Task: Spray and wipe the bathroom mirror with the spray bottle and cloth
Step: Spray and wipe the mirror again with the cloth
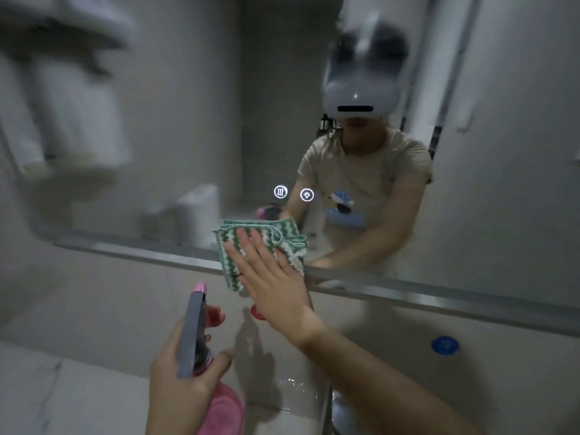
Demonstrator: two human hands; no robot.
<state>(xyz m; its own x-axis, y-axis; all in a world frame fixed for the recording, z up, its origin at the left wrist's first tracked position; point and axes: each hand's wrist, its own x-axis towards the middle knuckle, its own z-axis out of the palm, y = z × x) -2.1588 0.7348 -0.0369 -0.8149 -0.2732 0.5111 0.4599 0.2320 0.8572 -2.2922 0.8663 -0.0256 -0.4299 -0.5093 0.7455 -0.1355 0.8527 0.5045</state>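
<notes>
Right now the right hand (276, 287) lies flat in the middle of the frame, its fingers (248, 246) straight and slightly spread, pressing a folded green-and-white cloth (266, 243) against the lower edge of the mirror (188, 120). The cloth covers part of the glass and overlaps the metal frame strip (439, 293) that runs along the mirror's bottom edge, hanging a little below it onto the pale wall.

Lower left of centre, the left hand (179, 381) grips a spray bottle (204, 372). Its fingers curl round the neck, the thumb rests on the near side, and one fingertip shows by the trigger. The bottle has a pink body, a grey head and a pink nozzle tip pointing up toward the mirror, just below and left of the cloth, not touching it.

Two small lit round icons (293, 193) glow in the glass just above the cloth. The mirror reflects a person in a beige T-shirt (367, 171) with a blue print, wearing a grey headset (361, 98), in the upper right of the frame. Blurred white towels (78, 120) show in the upper left.

A red dot (258, 312) sits on the wall just below the right hand, and a blue round sticker (445, 345) lies at the lower right. A pale surface (47, 387) fills the bottom left corner.
</notes>
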